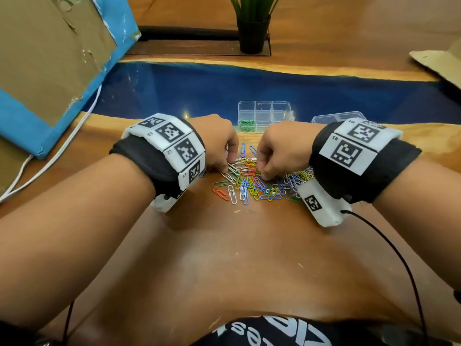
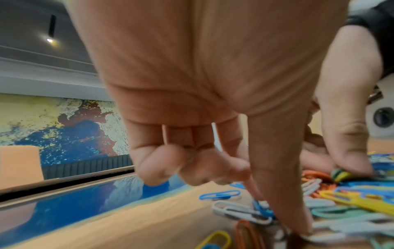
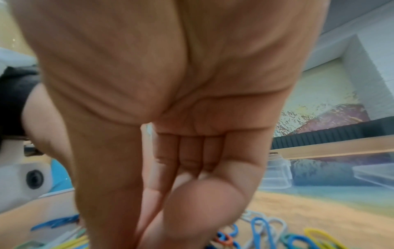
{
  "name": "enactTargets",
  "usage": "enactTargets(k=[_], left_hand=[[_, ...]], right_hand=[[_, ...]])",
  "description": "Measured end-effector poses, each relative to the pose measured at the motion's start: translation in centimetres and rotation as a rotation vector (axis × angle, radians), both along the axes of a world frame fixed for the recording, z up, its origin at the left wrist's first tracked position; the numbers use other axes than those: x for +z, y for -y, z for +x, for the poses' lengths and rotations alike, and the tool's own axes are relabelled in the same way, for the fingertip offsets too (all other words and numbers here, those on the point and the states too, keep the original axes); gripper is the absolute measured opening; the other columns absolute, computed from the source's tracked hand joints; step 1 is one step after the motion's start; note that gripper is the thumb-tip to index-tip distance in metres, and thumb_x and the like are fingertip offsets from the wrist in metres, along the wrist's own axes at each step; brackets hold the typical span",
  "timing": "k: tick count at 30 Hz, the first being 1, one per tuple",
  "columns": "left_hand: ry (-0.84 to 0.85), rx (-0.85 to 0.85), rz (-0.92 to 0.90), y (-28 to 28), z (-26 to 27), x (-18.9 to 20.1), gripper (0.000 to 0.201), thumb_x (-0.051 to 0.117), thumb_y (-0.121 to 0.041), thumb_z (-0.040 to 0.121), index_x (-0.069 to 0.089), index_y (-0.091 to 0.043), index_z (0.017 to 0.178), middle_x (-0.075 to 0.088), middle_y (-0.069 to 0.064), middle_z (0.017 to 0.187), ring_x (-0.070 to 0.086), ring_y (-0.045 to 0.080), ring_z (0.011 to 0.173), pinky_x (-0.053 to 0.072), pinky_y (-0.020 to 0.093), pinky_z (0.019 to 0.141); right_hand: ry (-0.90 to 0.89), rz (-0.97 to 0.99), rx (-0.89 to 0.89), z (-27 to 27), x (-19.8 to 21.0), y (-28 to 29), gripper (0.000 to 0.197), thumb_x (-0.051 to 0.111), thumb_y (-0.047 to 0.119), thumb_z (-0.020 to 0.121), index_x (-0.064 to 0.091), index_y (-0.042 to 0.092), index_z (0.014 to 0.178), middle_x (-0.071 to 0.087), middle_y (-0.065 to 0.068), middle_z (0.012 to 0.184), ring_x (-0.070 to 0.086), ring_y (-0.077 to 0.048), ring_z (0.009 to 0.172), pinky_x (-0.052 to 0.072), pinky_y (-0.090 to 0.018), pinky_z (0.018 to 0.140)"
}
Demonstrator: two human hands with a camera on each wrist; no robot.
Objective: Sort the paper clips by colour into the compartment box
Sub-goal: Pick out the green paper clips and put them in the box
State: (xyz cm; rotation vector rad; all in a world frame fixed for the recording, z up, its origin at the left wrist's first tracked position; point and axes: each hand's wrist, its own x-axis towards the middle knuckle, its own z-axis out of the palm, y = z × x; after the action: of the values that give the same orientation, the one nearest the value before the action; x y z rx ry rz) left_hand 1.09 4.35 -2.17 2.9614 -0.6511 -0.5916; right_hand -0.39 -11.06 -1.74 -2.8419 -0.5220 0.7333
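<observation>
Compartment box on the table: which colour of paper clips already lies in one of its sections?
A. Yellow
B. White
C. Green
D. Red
C. In the head view the compartment box holds a small heap of green paper clips in its near-left section, while the other sections that can be seen look bare; the mixed pile of paper clips lies on the table under both hands.

Colours and patterns, clip-sorting desk

Paper clips point(image 1: 252, 181) mixed: red, orange, yellow, green, blue, white; green clips point(image 1: 246, 125) alone in one cell of clear compartment box point(image 1: 264, 106). Table point(image 1: 224, 245) warm brown wood with deep glossy blue band point(image 1: 224, 83). Wristbands point(image 1: 159, 156) black with white tiles bearing black square-code patterns. Cardboard point(image 1: 45, 58) brown, edged light blue. Plant point(image 1: 252, 6) green in black pot point(image 1: 252, 36). Cable point(image 1: 62, 151) white.
</observation>
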Motion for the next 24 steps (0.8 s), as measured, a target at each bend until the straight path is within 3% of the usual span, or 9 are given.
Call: enactTargets(k=[4,7,11,17,19,24], left_hand=[[0.022,0.0,-0.009,-0.3,-0.2,0.1,0.014,0.077,-0.025,0.074,0.066,-0.028,0.082,0.052,-0.013,0.062,0.053,0.011,0.069,0.048,0.028,0.072],[0.034,0.003,-0.014,-0.7,-0.2,0.0,0.009,0.074,-0.022,0.077,0.069,-0.025,0.084,0.05,-0.014,0.059,0.046,0.003,0.059,0.044,0.025,0.07],[0.043,-0.004,-0.023,-0.7,-0.4,-0.1,0.014,0.073,-0.022,0.077,0.068,-0.026,0.089,0.05,-0.014,0.062,0.047,0.004,0.061,0.047,0.027,0.071],[0.013,-0.064,-0.065,0.3,-0.8,-0.4,0.018,0.076,-0.033,0.074,0.068,-0.027,0.089,0.048,-0.012,0.057,0.047,0.004,0.057,0.035,0.022,0.063],[0.023,-0.074,-0.052,0.4,-0.7,-0.4,0.016,0.076,-0.033,0.075,0.07,-0.026,0.088,0.046,-0.013,0.058,0.043,0.001,0.056,0.034,0.022,0.063],[0.031,-0.031,-0.066,-0.3,-0.2,-0.4,0.012,0.071,-0.031,0.079,0.071,-0.021,0.087,0.055,-0.012,0.06,0.051,0.005,0.062,0.041,0.022,0.067]], right_hand=[[-0.006,0.029,-0.025,0.1,-0.1,0.5,0.014,0.07,0.018,0.079,0.074,0.018,0.093,0.064,0.008,0.065,0.055,-0.003,0.056,0.045,-0.017,0.06],[-0.024,0.062,-0.044,-0.1,0.0,1.0,0.014,0.071,0.017,0.078,0.072,0.023,0.091,0.064,0.007,0.068,0.056,-0.007,0.059,0.044,-0.018,0.059],[-0.042,0.109,-0.061,-0.1,0.1,1.3,0.018,0.068,0.014,0.079,0.069,0.027,0.092,0.061,0.009,0.066,0.052,-0.007,0.057,0.041,-0.02,0.056],[-0.048,0.181,-0.099,0.1,0.5,1.7,0.02,0.071,0.016,0.081,0.07,0.023,0.1,0.074,-0.006,0.088,0.063,-0.018,0.07,0.048,-0.022,0.065],[-0.031,0.197,-0.115,0.1,0.7,1.8,0.018,0.069,0.014,0.083,0.07,0.021,0.099,0.075,-0.011,0.09,0.062,-0.017,0.067,0.047,-0.021,0.062],[-0.014,0.182,-0.111,-0.1,0.9,2.1,0.027,0.058,0.007,0.085,0.068,0.022,0.106,0.075,-0.012,0.086,0.06,-0.012,0.061,0.051,-0.028,0.076]])
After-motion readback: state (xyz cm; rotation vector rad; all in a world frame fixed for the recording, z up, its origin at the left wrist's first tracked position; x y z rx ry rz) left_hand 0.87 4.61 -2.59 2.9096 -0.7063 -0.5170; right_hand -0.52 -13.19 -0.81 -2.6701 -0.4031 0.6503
